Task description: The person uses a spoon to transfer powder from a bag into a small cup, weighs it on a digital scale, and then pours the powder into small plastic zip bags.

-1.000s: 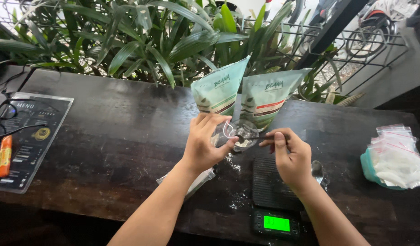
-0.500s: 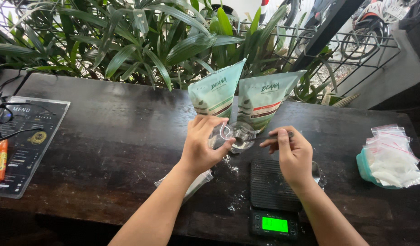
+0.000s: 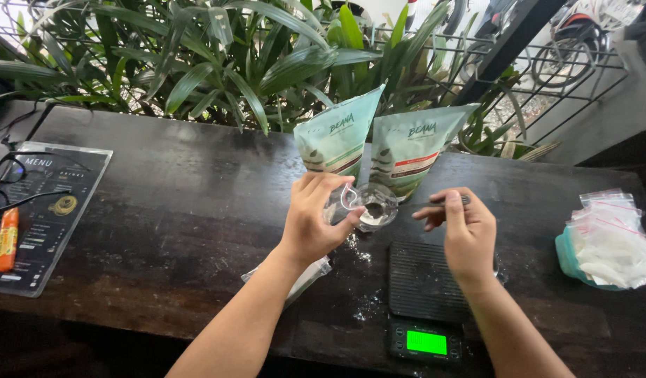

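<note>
Small clear plastic zip bag [image 3: 361, 206], mouth held open, sits above the dark wooden table [image 3: 162, 210], just in front of two pale green stand-up pouches [image 3: 379, 150]. Left hand [image 3: 316, 220] pinches the bag's rim, thumb + fingers closed on it, bag round and open toward the camera. Right hand [image 3: 463, 231] is closed around a thin dark spoon handle [image 3: 435, 204], tip pointing into the bag mouth; can't tell what's on the tip.

Step in hand, as I read it: dosing powder into the bag. White specks [image 3: 361, 255] lie on the table under it. Next move needs a steady tip-in w/o spilling, left hand keeping the mouth wide.

Below: black ribbed digital scale [image 3: 424, 287] w/ lit green display, nothing on it. Right edge: stack of empty clear zip bags [image 3: 606, 241]. Far left: laminated dark menu card [image 3: 50, 210], eyeglasses [image 3: 8, 175], orange tube [image 3: 8, 238]. Leafy green plants [image 3: 197, 63] behind.
</note>
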